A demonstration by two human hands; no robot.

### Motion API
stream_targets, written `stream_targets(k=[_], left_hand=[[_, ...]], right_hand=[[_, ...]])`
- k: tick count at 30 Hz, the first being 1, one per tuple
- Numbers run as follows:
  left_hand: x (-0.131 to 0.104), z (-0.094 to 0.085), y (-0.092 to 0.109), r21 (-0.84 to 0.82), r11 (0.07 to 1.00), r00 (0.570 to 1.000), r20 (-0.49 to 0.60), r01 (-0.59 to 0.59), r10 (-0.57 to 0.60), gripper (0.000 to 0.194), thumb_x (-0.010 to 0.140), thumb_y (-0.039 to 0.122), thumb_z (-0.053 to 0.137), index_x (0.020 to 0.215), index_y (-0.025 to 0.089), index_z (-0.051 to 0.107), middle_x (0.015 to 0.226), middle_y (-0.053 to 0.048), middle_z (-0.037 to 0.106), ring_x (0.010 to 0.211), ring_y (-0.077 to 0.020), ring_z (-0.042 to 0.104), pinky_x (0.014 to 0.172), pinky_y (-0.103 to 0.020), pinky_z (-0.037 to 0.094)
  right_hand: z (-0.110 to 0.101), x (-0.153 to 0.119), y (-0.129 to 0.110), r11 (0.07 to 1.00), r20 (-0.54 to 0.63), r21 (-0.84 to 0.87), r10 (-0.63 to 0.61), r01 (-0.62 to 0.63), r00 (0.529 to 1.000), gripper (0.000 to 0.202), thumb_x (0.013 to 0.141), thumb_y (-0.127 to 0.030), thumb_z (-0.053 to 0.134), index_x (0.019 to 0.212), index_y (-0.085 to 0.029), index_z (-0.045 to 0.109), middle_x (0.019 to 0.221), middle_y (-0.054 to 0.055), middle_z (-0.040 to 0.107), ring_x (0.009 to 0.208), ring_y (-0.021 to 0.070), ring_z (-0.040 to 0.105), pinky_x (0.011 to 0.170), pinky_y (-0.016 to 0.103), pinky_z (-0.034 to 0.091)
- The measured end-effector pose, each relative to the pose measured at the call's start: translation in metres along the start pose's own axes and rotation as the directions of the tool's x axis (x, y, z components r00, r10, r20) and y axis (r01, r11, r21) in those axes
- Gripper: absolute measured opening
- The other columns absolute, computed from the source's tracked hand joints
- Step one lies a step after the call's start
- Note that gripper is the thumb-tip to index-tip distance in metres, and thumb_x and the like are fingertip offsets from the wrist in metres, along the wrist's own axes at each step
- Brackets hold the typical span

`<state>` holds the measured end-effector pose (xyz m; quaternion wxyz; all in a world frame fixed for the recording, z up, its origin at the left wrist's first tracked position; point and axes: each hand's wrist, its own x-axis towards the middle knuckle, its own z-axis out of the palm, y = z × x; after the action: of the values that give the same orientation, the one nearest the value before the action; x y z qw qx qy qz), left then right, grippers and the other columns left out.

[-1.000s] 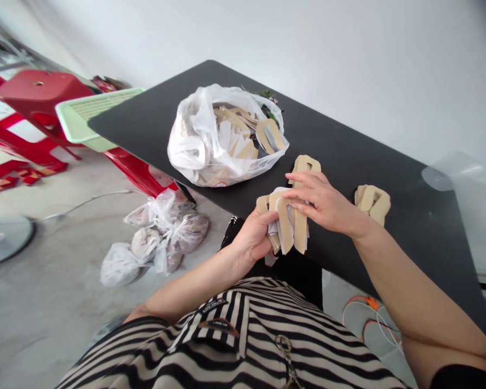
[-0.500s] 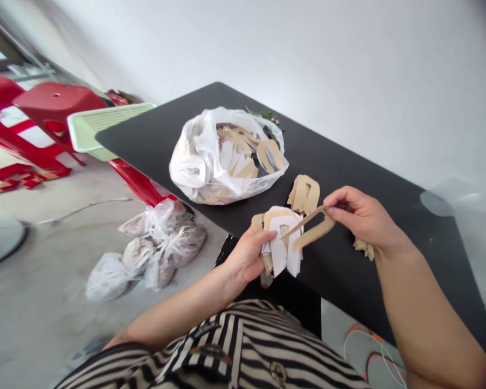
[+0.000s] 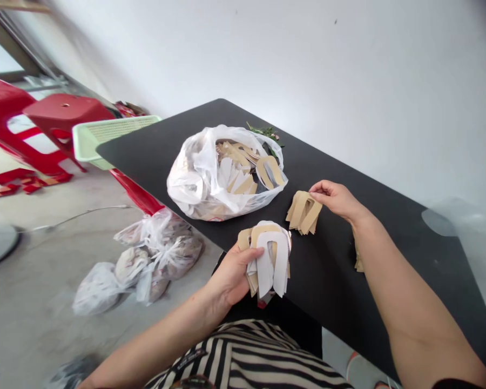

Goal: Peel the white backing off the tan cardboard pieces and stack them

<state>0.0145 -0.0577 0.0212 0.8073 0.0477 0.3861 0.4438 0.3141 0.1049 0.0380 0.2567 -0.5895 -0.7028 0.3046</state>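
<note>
My left hand [image 3: 234, 270] is closed around a fanned bundle of U-shaped paper pieces [image 3: 276, 251], white and tan mixed, with a white one on top under the thumb. My right hand [image 3: 335, 199] reaches to a small pile of tan U-shaped paper pieces [image 3: 302, 213] on the table, its thumb and fingertips pinching the top right edge of a tan piece there. Behind both hands stands an open white plastic bag [image 3: 204, 162] holding many more such pieces, tan and white. Another tan stack [image 3: 358, 259] is mostly hidden behind my right forearm.
The black table [image 3: 332, 254] runs along a white wall. Green leaves [image 3: 267, 132] lie behind the bag. A light green basket [image 3: 88, 141] is past the table's left corner, near red stools [image 3: 67, 111]. Several tied plastic bags [image 3: 99, 289] lie on the floor at left.
My right hand has carried a single tan piece from over the left bundle to the tan pile on the table. My left hand still holds its bundle, whose white top piece is now uncovered.
</note>
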Motion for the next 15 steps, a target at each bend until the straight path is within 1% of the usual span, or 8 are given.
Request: stream_targets(k=[2, 4, 6, 8, 9, 11, 13, 15], left_hand=[[-0.001, 0.001, 0.001, 0.001, 1.0, 1.0, 0.025, -0.005, 0.005, 0.044, 0.075, 0.004, 0.074, 0.116, 0.015, 0.063, 0.095, -0.011, 0.078, 0.078, -0.0248, 0.076, 0.08, -0.042, 0.062], [-0.001, 0.002, 0.001, -0.005, 1.0, 0.999, 0.046, -0.01, 0.011, 0.045, 0.075, 0.005, 0.074, 0.117, 0.015, 0.063, 0.097, -0.012, 0.078, 0.081, -0.0257, 0.076, 0.083, -0.043, 0.062], [-0.002, 0.004, 0.0, -0.027, 0.999, 0.998, 0.057, -0.019, 0.02, 0.048, 0.073, 0.004, 0.075, 0.118, 0.016, 0.063, 0.1, -0.011, 0.077, 0.083, -0.0256, 0.076, 0.086, -0.043, 0.061], [-0.001, 0.005, -0.003, -0.053, 0.998, 0.998, 0.061, -0.03, 0.033, 0.051, 0.071, 0.004, 0.077, 0.119, 0.017, 0.063, 0.101, -0.009, 0.077, 0.084, -0.0247, 0.076, 0.088, -0.043, 0.06], [-0.001, 0.007, -0.004, -0.062, 0.998, 0.997, 0.063, -0.032, 0.036, 0.051, 0.07, 0.005, 0.078, 0.118, 0.017, 0.064, 0.101, -0.009, 0.077, 0.084, -0.024, 0.075, 0.088, -0.042, 0.059], [0.0, 0.009, -0.008, -0.073, 0.997, 0.997, 0.069, -0.036, 0.041, 0.049, 0.07, 0.006, 0.079, 0.115, 0.017, 0.065, 0.099, -0.008, 0.077, 0.084, -0.0224, 0.075, 0.087, -0.04, 0.059], [0.001, 0.013, -0.012, -0.074, 0.996, 0.994, 0.099, -0.04, 0.048, 0.047, 0.069, 0.007, 0.08, 0.113, 0.016, 0.066, 0.098, -0.007, 0.076, 0.083, -0.0208, 0.074, 0.086, -0.038, 0.059], [0.0, 0.016, -0.018, -0.072, 0.996, 0.989, 0.138, -0.05, 0.06, 0.049, 0.069, 0.008, 0.081, 0.115, 0.017, 0.066, 0.098, -0.006, 0.076, 0.082, -0.0191, 0.073, 0.087, -0.036, 0.058]], right_hand=[[0.001, 0.004, 0.006, 0.991, -0.039, -0.127, -0.044, 0.039, 0.998, 0.024, 0.082, -0.042, 0.068, 0.091, -0.02, 0.071, 0.084, 0.003, 0.068, 0.074, 0.0185, 0.061, 0.073, 0.035, 0.051], [0.0, -0.001, 0.002, 0.959, -0.118, -0.267, -0.128, 0.092, 0.985, 0.02, 0.083, -0.038, 0.067, 0.091, -0.02, 0.072, 0.092, 0.005, 0.068, 0.08, 0.0199, 0.063, 0.078, 0.037, 0.051], [0.001, -0.019, -0.013, 0.919, -0.229, -0.374, -0.221, 0.124, 0.948, 0.018, 0.087, -0.035, 0.065, 0.095, -0.021, 0.073, 0.099, 0.007, 0.068, 0.084, 0.0212, 0.064, 0.081, 0.039, 0.052], [0.008, -0.049, -0.039, 0.893, -0.328, -0.423, -0.308, 0.152, 0.893, 0.017, 0.093, -0.033, 0.06, 0.1, -0.023, 0.071, 0.104, 0.007, 0.069, 0.087, 0.0219, 0.065, 0.081, 0.039, 0.053], [0.014, -0.067, -0.054, 0.878, -0.34, -0.434, -0.365, 0.2, 0.867, 0.016, 0.095, -0.031, 0.059, 0.103, -0.023, 0.071, 0.107, 0.008, 0.069, 0.09, 0.0223, 0.066, 0.083, 0.039, 0.054], [0.031, -0.105, -0.083, 0.827, -0.291, -0.453, -0.49, 0.333, 0.822, 0.017, 0.096, -0.026, 0.06, 0.111, -0.024, 0.069, 0.111, 0.009, 0.069, 0.103, 0.025, 0.065, 0.093, 0.041, 0.053], [0.053, -0.135, -0.102, 0.777, -0.195, -0.486, -0.542, 0.4, 0.817, 0.024, 0.097, -0.023, 0.061, 0.12, -0.024, 0.067, 0.114, 0.01, 0.068, 0.107, 0.0264, 0.064, 0.097, 0.043, 0.052], [0.073, -0.153, -0.109, 0.743, -0.113, -0.53, -0.54, 0.409, 0.834, 0.029, 0.098, -0.022, 0.061, 0.126, -0.023, 0.066, 0.115, 0.011, 0.068, 0.106, 0.0269, 0.064, 0.096, 0.043, 0.053]])
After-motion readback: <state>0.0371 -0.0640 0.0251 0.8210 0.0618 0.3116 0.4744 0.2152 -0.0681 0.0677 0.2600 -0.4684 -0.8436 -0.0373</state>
